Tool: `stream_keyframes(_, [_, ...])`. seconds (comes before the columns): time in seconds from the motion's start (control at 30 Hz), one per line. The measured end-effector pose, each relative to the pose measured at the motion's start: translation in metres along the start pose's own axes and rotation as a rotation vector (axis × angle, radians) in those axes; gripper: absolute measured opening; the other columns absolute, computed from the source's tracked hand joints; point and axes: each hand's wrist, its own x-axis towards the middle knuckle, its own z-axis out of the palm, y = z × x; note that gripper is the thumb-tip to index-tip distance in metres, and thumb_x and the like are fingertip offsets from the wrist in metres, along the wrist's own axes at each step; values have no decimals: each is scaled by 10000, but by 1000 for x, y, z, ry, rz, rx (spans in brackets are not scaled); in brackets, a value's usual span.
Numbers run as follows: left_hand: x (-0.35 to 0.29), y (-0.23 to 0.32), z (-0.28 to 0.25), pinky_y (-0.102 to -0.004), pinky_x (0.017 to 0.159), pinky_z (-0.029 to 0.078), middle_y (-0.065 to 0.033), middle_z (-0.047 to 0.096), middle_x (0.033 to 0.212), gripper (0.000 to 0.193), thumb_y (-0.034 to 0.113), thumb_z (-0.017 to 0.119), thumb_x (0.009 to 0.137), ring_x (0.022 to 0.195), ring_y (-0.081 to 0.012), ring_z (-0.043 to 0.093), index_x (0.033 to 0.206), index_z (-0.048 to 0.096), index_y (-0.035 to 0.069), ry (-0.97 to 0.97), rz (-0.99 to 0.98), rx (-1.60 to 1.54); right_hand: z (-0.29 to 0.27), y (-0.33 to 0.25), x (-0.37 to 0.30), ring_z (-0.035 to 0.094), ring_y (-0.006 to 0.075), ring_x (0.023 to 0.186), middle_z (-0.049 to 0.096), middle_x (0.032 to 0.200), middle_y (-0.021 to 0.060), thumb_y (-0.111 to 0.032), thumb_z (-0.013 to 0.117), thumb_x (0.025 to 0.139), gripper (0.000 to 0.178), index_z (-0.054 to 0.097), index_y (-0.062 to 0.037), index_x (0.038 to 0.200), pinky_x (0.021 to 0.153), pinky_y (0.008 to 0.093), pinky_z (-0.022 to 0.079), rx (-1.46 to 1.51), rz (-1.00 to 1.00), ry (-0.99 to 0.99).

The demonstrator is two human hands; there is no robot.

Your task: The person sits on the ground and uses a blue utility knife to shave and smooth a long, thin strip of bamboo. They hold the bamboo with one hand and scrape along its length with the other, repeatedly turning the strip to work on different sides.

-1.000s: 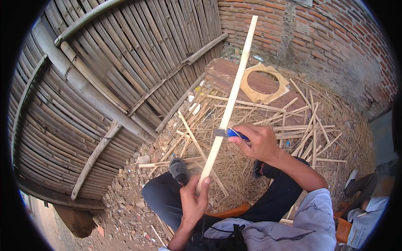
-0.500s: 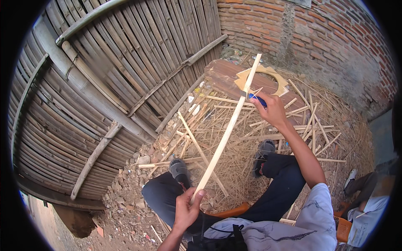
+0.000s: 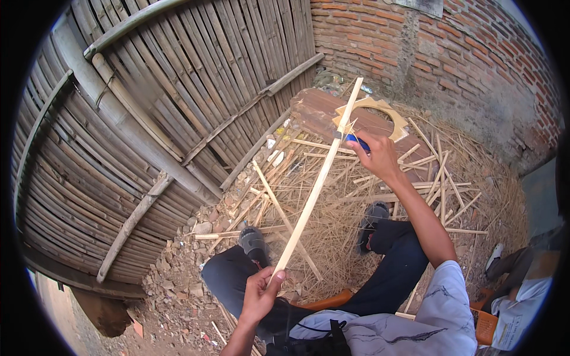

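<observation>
A long, pale bamboo strip [image 3: 310,202] slants up and away from me, its near end gripped between the thumb and fingers of my left hand [image 3: 261,295]. My right hand [image 3: 378,155] is closed around the blue handle of a knife [image 3: 358,142]. Its blade lies across the upper part of the strip, and thin curled shavings [image 3: 350,127] stand up beside it. Beyond my right hand, a yellowish board with a round opening and jagged edge [image 3: 389,109] rests on a reddish-brown plank [image 3: 314,114].
Shavings [image 3: 332,237] and several loose bamboo strips [image 3: 442,178] cover the ground around my shoes [image 3: 254,243]. A bamboo wall [image 3: 196,77] stands at left, a brick wall [image 3: 463,65] behind. Another person's leg [image 3: 510,261] shows at far right, near an orange plastic seat [image 3: 485,326].
The strip's far end and my right hand with the knife have shifted slightly left. My left hand has moved slightly left too, still holding the near end.
</observation>
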Motion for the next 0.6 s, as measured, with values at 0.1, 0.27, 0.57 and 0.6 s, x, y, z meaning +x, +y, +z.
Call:
stream_keyframes(0.1, [-4,2,-5,-257,518,299,58,521,638,213,195,690,1099,566,-25,408,1059,770,2,84,59,133,-3,-12,-2,705,294,621,723,729,109,-396,729,1040,318,780,-82,1037,579,404,525,18,-6,47])
stream_keyframes(0.27, [-9,9,-7,-308,496,400,-96,599,612,198,185,764,1039,526,-87,516,1028,765,-13,349,327,539,-6,-16,-4,707,290,630,739,770,113,-398,736,1037,328,768,-72,1054,577,399,524,-30,-35,75])
stream_keyframes(0.57, [-4,6,-39,-251,449,196,78,444,607,222,174,641,1122,501,-25,298,1069,724,-25,-216,-268,-329,-13,-17,-2,708,286,638,741,784,133,-386,722,1049,339,760,-49,1060,583,407,514,86,-2,114])
stream_keyframes(0.6, [-6,6,-39,-246,463,207,79,463,622,221,182,655,1117,516,-21,316,1080,733,-22,-185,-254,-286,-14,-16,-2,702,279,637,738,783,138,-388,712,1055,347,759,-43,1059,586,405,507,91,69,113])
